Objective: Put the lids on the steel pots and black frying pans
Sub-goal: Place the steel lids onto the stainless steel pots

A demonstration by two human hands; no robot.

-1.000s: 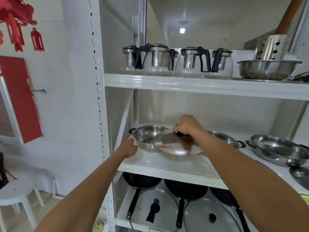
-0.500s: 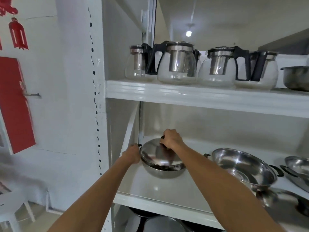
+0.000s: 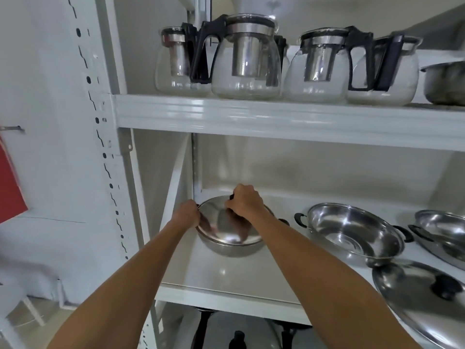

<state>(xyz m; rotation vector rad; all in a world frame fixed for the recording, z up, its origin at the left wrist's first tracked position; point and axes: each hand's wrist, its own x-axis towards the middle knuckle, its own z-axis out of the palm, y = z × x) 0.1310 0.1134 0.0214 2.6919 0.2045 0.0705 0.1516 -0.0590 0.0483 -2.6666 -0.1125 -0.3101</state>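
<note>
A steel lid (image 3: 221,222) lies on the leftmost steel pot (image 3: 231,248) on the middle shelf. My right hand (image 3: 245,201) grips the lid's black knob from above. My left hand (image 3: 187,214) holds the pot's left handle at the rim. To the right stand two open steel pots (image 3: 352,233), (image 3: 442,230) with black handles. Another steel lid (image 3: 412,298) with a black knob lies on the shelf at the front right. On the shelf below, a black pan handle (image 3: 203,323) and a lid with a black knob (image 3: 236,336) show partly.
The white shelf board (image 3: 226,295) has a bare front strip. Above it, an upper shelf (image 3: 276,114) carries several glass teapots (image 3: 246,59) and a steel bowl (image 3: 445,81). A perforated upright post (image 3: 100,137) bounds the left side.
The lid moved left from between two pots onto the leftmost pot and now lies flat on it. My left hand went from the shelf edge to the pot's handle. The view came closer.
</note>
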